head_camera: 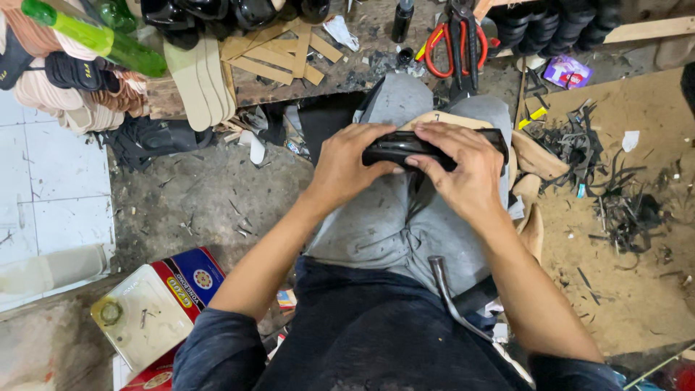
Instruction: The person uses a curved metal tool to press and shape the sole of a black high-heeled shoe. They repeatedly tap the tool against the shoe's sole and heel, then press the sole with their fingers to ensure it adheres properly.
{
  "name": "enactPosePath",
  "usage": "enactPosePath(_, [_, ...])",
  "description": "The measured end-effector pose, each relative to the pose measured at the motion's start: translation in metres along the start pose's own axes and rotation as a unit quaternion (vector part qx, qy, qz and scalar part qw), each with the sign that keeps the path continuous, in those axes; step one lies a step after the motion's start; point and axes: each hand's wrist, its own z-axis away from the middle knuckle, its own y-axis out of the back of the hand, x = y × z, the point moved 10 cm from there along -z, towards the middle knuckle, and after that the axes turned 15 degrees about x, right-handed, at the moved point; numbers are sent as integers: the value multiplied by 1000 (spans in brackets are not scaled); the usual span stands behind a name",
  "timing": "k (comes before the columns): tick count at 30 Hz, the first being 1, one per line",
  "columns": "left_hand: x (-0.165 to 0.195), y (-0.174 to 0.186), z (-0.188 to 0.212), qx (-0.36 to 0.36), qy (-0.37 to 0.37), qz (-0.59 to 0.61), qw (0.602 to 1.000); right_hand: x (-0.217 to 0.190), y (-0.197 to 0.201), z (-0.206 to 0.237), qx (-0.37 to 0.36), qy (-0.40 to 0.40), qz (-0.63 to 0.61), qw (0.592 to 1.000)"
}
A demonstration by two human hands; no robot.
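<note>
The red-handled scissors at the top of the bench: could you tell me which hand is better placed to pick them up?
Probably the right hand. It lies almost directly below the red-handled scissors, while the left hand sits further to the left. Both hands press on the black shoe piece on the lap, so either must let go first.

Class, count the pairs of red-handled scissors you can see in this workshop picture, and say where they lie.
1: the red-handled scissors lie on the workbench at the top, beyond the person's knees. Clutter may hide others.
</note>
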Motion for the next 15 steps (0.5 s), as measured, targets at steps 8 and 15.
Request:
enactPosePath(8, [-6, -7, 7, 19, -17, -11, 1000, -5, -11, -3, -15, 34, 23, 999])
enactPosePath(15, [-6, -10, 9, 29, -11, -11, 999, -1, -19, -4, -13, -18, 13, 1000])
